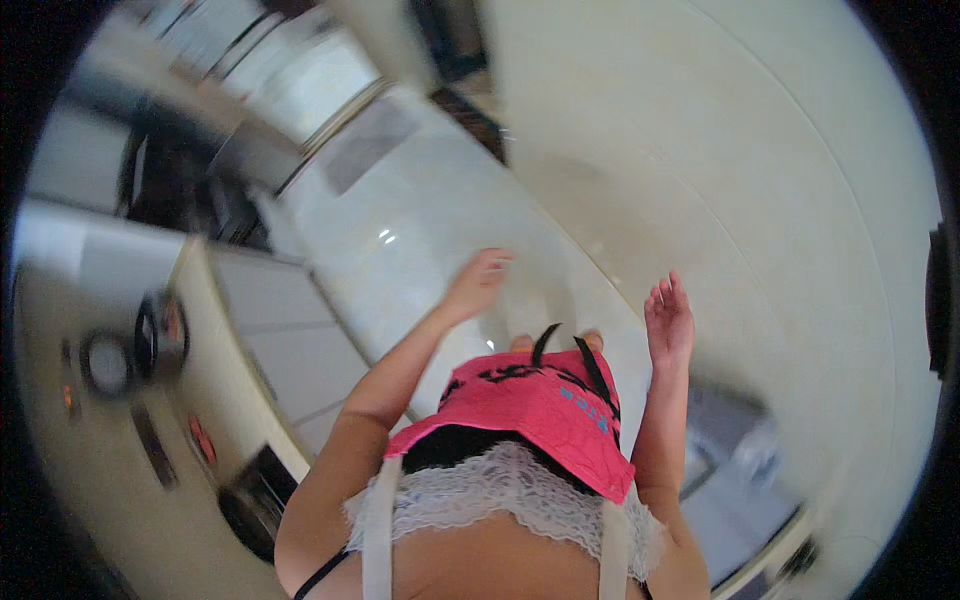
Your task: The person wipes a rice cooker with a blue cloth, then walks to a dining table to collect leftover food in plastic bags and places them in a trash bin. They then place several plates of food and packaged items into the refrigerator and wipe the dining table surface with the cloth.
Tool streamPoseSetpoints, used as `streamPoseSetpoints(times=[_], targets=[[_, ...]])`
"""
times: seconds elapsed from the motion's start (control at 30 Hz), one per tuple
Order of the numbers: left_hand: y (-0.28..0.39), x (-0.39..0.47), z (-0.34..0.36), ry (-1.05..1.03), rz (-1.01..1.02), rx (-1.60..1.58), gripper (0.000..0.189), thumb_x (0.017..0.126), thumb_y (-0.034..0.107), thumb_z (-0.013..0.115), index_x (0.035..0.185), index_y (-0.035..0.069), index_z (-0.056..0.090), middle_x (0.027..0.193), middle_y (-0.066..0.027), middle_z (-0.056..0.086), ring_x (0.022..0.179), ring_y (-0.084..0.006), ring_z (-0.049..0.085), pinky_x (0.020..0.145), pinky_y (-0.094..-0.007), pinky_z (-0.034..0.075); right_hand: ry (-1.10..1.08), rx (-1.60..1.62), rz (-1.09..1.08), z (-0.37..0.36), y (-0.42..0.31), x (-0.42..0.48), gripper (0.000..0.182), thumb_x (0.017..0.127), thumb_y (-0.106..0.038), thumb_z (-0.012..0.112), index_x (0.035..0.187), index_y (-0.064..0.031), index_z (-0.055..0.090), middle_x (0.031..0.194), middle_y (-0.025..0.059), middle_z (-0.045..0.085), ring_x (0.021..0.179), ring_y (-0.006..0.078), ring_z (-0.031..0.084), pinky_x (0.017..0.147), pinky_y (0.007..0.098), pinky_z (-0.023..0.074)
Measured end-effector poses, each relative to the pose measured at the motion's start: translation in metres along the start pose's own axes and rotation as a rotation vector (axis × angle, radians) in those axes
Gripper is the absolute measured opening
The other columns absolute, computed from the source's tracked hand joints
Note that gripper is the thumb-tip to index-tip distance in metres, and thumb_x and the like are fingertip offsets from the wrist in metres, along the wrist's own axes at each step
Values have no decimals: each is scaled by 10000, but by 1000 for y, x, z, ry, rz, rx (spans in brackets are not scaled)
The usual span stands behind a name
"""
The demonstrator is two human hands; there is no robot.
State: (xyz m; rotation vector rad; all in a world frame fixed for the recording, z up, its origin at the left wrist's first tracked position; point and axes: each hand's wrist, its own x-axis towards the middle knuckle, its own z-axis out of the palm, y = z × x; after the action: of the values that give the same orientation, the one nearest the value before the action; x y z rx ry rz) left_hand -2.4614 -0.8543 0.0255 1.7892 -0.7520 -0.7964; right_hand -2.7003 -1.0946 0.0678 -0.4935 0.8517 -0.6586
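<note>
My left hand (480,285) hangs in the air over the pale glossy floor (420,225), with nothing in it and its fingers partly spread. On the other side, my right hand (669,319) is raised near the cream wall (712,187), palm partly turned up, empty. Between my forearms is a pink apron (525,397) with dark lettering, black ties and pale straps. Below its far edge, the tips of my feet show on the floor. Neither hand touches an object.
At left runs a counter (240,352) with pale cabinet fronts; blurred pans and a dark appliance (259,502) are on it. A grey mat (371,142) lies farther ahead. A low dark object (472,120) stands by the wall. Behind my right arm is a grey-white surface with a clear plastic item (756,454).
</note>
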Motion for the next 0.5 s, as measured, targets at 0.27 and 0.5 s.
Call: streamPoseSetpoints(times=[0.27, 0.5], targets=[[-20, 50, -138, -79, 65, 132, 253, 895, 164, 528, 1123, 55, 543, 1214, -133, 521, 1138, -320, 496, 967, -393, 406, -374, -528, 196, 195, 77, 87, 324, 940, -216, 521, 1229, -68, 515, 1023, 27, 609, 945, 145, 564, 832, 312, 465], [-148, -32, -333, 733, -517, 29, 287, 910, 131, 539, 1188, 64, 558, 1164, -106, 575, 1049, -206, 568, 875, -333, 475, -344, -499, 235, 338, 166, 251, 335, 935, -199, 528, 1236, -56, 503, 1127, 76, 569, 999, 187, 544, 869, 315, 449]])
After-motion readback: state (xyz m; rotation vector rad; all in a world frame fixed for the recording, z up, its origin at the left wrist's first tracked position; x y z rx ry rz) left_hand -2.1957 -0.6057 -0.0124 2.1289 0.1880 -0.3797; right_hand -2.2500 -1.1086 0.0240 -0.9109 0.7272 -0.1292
